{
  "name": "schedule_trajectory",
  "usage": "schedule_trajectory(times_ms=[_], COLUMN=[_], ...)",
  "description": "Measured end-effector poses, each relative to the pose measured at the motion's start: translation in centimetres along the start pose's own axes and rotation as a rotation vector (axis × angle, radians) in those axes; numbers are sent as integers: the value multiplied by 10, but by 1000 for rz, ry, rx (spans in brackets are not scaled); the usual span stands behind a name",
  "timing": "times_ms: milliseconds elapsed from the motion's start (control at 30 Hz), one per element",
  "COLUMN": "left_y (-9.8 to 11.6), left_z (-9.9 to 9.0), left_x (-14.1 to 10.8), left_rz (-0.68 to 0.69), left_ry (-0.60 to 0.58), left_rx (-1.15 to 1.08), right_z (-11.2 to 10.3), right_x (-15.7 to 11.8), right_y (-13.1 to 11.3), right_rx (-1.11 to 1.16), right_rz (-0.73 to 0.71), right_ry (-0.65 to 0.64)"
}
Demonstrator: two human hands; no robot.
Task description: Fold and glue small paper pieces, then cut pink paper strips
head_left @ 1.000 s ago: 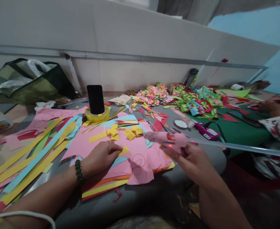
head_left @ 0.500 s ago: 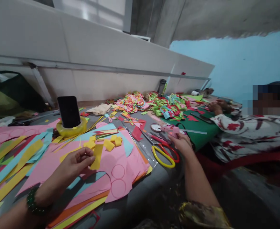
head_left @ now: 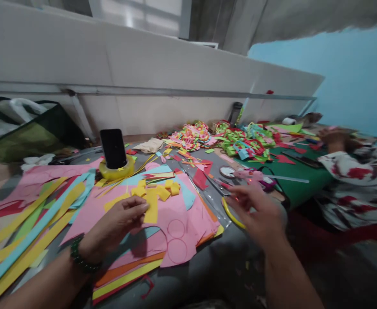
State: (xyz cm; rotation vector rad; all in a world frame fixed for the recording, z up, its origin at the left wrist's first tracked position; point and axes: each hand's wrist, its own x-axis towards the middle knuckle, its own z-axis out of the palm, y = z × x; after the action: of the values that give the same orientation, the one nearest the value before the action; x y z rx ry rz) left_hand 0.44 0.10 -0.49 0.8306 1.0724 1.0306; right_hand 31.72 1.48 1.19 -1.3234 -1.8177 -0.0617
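My left hand [head_left: 124, 221], wearing a dark green bead bracelet, pinches a yellow paper strip [head_left: 151, 207] between thumb and fingertips. Behind that strip, several small folded yellow pieces [head_left: 163, 192] lie on pink sheets [head_left: 204, 221]. My right hand [head_left: 255, 210] is over the scissors, its fingers apart and slightly blurred, with nothing visible in them. It partly hides the yellow and red scissors [head_left: 230, 214]. Just beyond the fingers rests a pink glue gun [head_left: 251, 175] with a clear glue stick [head_left: 291, 178] at its back, near a roll of tape [head_left: 227, 171].
A phone [head_left: 113, 148] stands in a yellow tape roll [head_left: 116, 171]. Coloured strips [head_left: 30, 231] spread at left. Heaps of paper crafts [head_left: 194, 135] line the back. At right, a co-worker's patterned sleeve [head_left: 352, 169] is beside a green mat [head_left: 310, 176].
My right hand has let go of the glue gun and moved left and nearer, over the scissors. The view has turned slightly left. My left hand keeps its pinch on the yellow strip.
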Motion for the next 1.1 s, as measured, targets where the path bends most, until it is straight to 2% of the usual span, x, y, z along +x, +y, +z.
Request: schedule_trajectory(times_ms=[33,67,133,200,267,333,533,667,833,967,1033,1100], left_y=[-1,-2,-3,-3,-2,-1,-2,-4,-5,-4,-3,-2], left_z=[1,1,2,3,2,1,-3,2,4,5,6,7], left_x=[0,-1,-2,-4,-6,-6,-1,-2,-1,-2,-3,-4], left_rz=[-9,-14,-8,7,17,27,58,56,36,47,63,83], left_ry=[-26,-44,-76,-109,-128,-121,-75,-59,-23,-17,-7,9], left_rx=[-19,-35,-52,-53,-53,-45,59,134,141,114,127,162], right_z=[14,28,54,73,84,88,95,96,93,94,94,94], right_x=[-3,-4,-4,0,6,11,12,12,14,11,10,10], right_y=[-20,-38,-67,-83,-90,-90,-87,-85,-84,-84,-84,-85], right_rx=[102,183,248,278,346,463,736,774,821,839,838,819], right_rz=[-206,-343,-554,-668,-705,-683,-460,-361,-433,-411,-337,-188], right_ry=[-115,-212,-312,-346,-340,-337,-445,-480,-445,-474,-496,-500])
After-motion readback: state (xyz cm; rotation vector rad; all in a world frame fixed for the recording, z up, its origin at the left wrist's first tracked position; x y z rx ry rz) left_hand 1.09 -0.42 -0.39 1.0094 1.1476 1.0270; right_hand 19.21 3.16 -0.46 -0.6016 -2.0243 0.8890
